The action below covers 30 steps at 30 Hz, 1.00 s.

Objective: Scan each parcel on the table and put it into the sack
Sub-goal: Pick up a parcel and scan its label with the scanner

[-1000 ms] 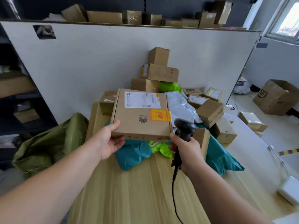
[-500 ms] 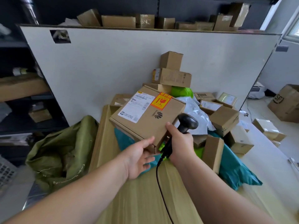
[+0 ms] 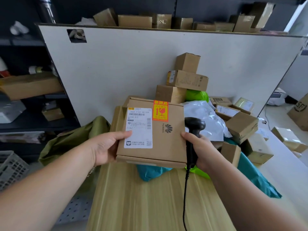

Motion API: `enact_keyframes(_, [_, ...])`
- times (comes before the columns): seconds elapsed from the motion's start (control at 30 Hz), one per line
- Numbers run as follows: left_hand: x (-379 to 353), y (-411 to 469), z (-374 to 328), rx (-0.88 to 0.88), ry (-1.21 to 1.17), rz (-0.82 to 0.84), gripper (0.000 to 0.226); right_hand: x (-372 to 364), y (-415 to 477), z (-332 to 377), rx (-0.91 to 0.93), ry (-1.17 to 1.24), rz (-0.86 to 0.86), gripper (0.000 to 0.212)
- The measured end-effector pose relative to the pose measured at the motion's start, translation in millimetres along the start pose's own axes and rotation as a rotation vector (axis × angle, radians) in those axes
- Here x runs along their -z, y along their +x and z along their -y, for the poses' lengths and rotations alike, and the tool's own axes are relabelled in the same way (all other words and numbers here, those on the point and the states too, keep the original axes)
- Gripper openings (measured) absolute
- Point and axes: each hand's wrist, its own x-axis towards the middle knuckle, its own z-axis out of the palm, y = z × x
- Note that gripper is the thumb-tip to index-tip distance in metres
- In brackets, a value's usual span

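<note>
A flat cardboard parcel [image 3: 168,140] with a white shipping label and an orange fragile sticker is held above the wooden table [image 3: 150,202]. My left hand [image 3: 106,147] grips its left edge, thumb on the label. My right hand [image 3: 200,147] grips a black corded barcode scanner [image 3: 194,130] and its thumb presses on the parcel's right edge. An olive green sack [image 3: 70,144] hangs open at the table's left side. More parcels [image 3: 241,125], boxes and plastic mailers, are piled at the back and right.
A white partition board [image 3: 133,67] stands behind the table, with boxes stacked against it and along its top. Dark shelving [image 3: 25,97] stands at the left, a grey crate [image 3: 11,169] at the lower left. Boxes lie on the floor at the right.
The parcel has been turned so its label stands upright towards me. My left hand shifted to its left edge, and my right hand with the scanner now touches its right edge.
</note>
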Motion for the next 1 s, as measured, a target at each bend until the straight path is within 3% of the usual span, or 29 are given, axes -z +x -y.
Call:
enact_keyframes(0.13, [9,7,5,-0.07,0.021,-0.123,0.043,-13,2,5,0.096,-0.308,-0.119,0.012])
enact_keyframes(0.2, [20,10,6,-0.115,0.009,-0.208,0.041,-25,-2,12,0.109,-0.358,-0.075,0.01])
enact_keyframes(0.37, [49,10,5,-0.211,-0.06,-0.333,0.021,-78,-18,24,-0.022,-0.299,0.214,0.017])
enact_keyframes(0.47, [68,13,8,-0.254,-0.095,-0.378,0.024,-114,-23,28,-0.146,-0.247,0.325,0.03])
enact_keyframes(1.0, [153,26,17,-0.275,-0.14,-0.377,0.038,-219,-10,27,-0.273,-0.286,0.454,0.039])
